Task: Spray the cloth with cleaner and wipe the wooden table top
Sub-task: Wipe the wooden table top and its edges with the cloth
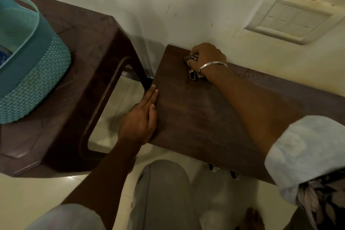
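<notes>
The dark wooden table top runs from centre to the right edge, against the wall. My right hand presses a bunched black-and-white checked cloth onto the table's far left corner, fingers closed over it. A metal bangle sits on that wrist. My left hand lies along the table's left edge, fingers straight and together, thumb side wrapped at the edge. No spray bottle is visible.
A brown plastic stool stands to the left, nearly touching the table. A teal woven basket sits on it at far left. A switch plate is on the cream wall. My knee is below the table edge, over pale floor tiles.
</notes>
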